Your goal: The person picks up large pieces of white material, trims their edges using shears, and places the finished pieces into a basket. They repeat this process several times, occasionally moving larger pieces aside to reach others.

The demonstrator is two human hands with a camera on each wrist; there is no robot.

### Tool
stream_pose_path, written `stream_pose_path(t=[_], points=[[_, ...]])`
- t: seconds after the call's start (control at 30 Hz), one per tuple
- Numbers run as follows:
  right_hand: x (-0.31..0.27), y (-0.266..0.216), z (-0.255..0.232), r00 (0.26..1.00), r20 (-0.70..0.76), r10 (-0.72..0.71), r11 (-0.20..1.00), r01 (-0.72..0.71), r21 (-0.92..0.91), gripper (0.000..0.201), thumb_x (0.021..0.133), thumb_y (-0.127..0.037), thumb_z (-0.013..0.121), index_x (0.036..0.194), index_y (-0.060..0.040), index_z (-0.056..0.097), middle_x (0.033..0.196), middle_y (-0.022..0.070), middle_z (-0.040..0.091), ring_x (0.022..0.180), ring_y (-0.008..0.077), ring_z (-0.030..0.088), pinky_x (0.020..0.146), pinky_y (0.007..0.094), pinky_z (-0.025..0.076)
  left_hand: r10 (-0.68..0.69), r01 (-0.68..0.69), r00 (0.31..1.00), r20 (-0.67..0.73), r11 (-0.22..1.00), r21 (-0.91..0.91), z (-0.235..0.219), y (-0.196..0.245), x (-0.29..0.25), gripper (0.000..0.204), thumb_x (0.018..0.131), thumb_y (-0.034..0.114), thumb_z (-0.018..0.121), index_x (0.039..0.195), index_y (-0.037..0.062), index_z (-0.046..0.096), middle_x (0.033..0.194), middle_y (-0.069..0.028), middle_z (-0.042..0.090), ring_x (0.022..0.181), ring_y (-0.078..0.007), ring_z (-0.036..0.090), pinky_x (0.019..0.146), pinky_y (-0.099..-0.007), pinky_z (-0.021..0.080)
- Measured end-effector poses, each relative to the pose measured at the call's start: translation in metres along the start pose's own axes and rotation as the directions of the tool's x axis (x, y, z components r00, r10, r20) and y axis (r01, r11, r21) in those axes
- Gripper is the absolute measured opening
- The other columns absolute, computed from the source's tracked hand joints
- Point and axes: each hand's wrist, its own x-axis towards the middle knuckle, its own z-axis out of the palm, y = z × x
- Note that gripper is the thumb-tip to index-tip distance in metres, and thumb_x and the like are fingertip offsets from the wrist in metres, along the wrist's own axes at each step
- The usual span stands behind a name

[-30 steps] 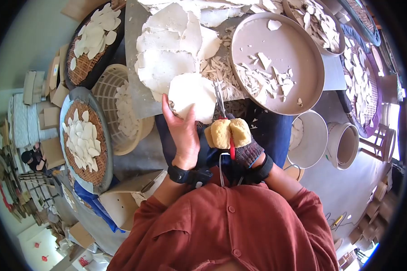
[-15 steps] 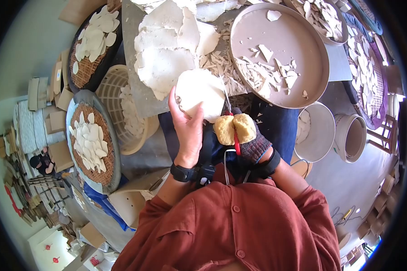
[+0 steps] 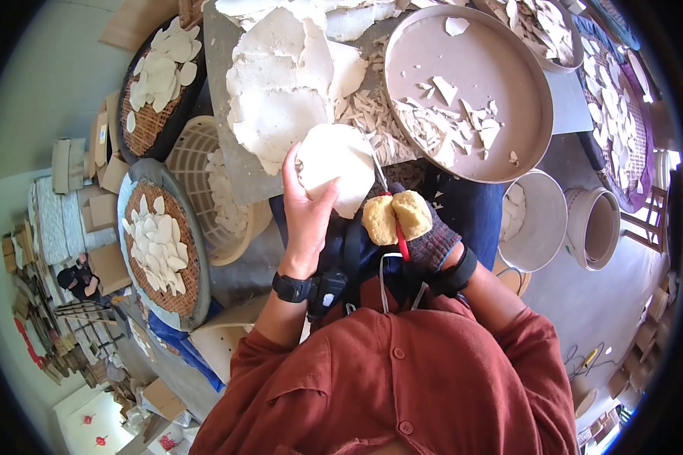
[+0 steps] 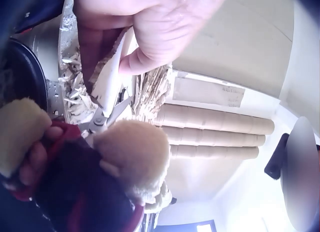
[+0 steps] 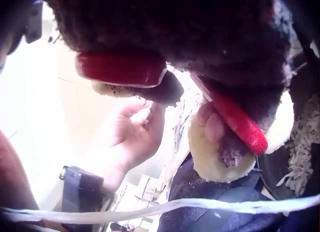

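Observation:
My bare left hand [image 3: 309, 220] grips a thin, off-white sheet piece [image 3: 334, 163] at its left edge, the thumb on its upper face. The piece has a rounded upper outline and a longer lower-right end. In my right hand [image 3: 432, 246], which wears a dark knitted glove, I hold scissors [image 3: 379, 173] with red handles [image 3: 402, 243]. Yellow foam pads [image 3: 413, 214] wrap the fingers of that hand. The blades lie along the piece's right edge; in the left wrist view, the scissor pivot [image 4: 100, 121] sits right below the piece.
Large, ragged pale sheets [image 3: 281, 83] lie stacked on the metal board [image 3: 218, 114] ahead. Beside them a round tray [image 3: 482, 76] holds broken scraps. Rounded pieces [image 3: 155, 241] fill a woven tray at left, next to a plastic basket [image 3: 186, 155]. White buckets [image 3: 545, 220] stand at right.
The held piece has turned in my left hand, and its upper outline looks rounder than a second ago. The scissors and right hand have shifted slightly to the right in view.

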Motion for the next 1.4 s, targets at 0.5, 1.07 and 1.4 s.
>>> stream_pose_path(t=[0.5,1.07,1.4], points=[[0.007,-0.002,-0.009,0.996,0.090,-0.020,0.995,0.028,-0.091,0.020,0.079,-0.012,0.061,0.097,-0.0022,0.059,0.095,0.0103,0.063,0.091,0.0224,0.061,0.079,0.0339,0.049,-0.124,0.080,0.951,0.282,0.984,0.161,-0.034,0.013,0.017,0.071,0.072,0.001,0.063,0.136,0.0035,0.031,0.130,-0.0096,0.040,0.122,-0.0179,0.038,0.102,-0.0309,0.034],[0.006,0.003,-0.007,0.973,0.036,-0.226,0.802,0.207,-0.561,0.032,0.069,-0.018,0.067,0.096,-0.0051,0.054,0.094,0.0157,0.058,0.086,0.0333,0.058,0.076,0.0377,0.049,-0.104,0.096,0.994,-0.046,0.986,-0.139,0.022,0.031,-0.018,0.070,0.081,-0.001,0.059,0.140,0.0067,0.022,0.128,-0.0137,0.043,0.107,-0.0198,0.052,0.078,-0.0287,0.052],[0.001,-0.008,-0.002,0.999,0.030,-0.025,0.994,0.022,0.104,0.027,0.087,-0.020,0.055,0.100,0.0028,0.060,0.098,0.0129,0.064,0.088,0.0167,0.062,0.076,0.0282,0.049,-0.208,0.222,0.966,0.155,0.971,-0.083,-0.007,0.029,-0.006,0.070,0.080,0.002,0.058,0.139,0.0076,0.021,0.123,-0.0147,0.046,0.085,-0.0240,0.063,0.056,-0.0268,0.056]])
